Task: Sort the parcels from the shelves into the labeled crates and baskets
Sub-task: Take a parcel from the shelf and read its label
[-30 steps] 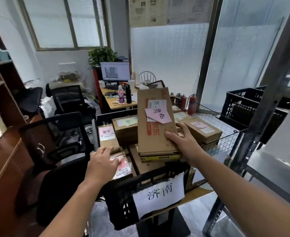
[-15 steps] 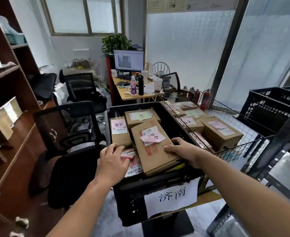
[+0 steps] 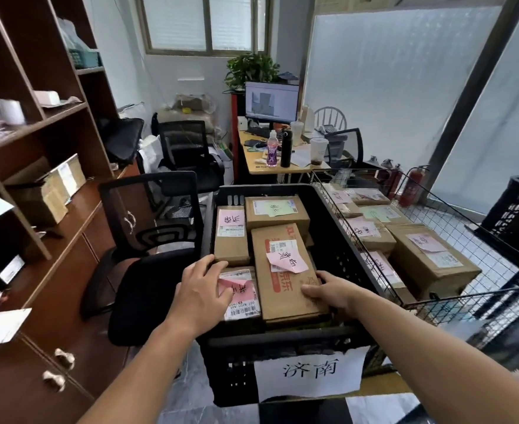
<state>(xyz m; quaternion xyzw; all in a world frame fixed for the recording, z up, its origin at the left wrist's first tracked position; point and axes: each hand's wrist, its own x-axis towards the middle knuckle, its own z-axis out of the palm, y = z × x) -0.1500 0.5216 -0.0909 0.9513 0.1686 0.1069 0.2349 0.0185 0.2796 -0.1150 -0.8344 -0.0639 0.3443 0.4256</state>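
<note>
1. Parcels fill the black crate with the paper sign. A long parcel lies on top, its near right corner grasped by the right hand, while the left hand rests, fingers relaxed, on a smaller parcel beside it.
2. Boxes sit on the left shelves, so sorting looks unfinished.
3. A wire basket stands right; an office chair crowds the left.

Parcels in the crate — wire basket right, office chair left, desk behind.
</note>
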